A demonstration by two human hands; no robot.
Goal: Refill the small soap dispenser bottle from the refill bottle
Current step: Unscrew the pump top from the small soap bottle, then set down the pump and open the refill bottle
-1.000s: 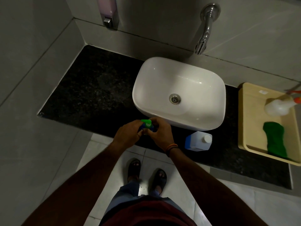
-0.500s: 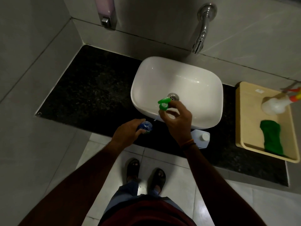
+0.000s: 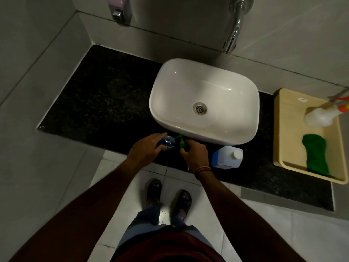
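Observation:
My left hand (image 3: 146,150) grips the small clear blue dispenser bottle (image 3: 168,141) upright on the black counter, its neck uncovered. Just to its right, my right hand (image 3: 194,155) holds the green pump head (image 3: 181,142) low against the counter, in front of the basin. The refill bottle (image 3: 226,157), white with a blue label and a white cap, lies on the counter to the right of my right hand, untouched.
A white basin (image 3: 204,103) sits on the black counter (image 3: 98,103) under a chrome tap (image 3: 234,29). A beige tray (image 3: 294,140) at right holds a white spray bottle (image 3: 321,116) and a green cloth (image 3: 315,154). A wall dispenser (image 3: 118,8) hangs at the back.
The pump head came off the small bottle, rose over the basin in my right hand, then came down to the counter beside the bottle. My left hand kept hold of the bottle.

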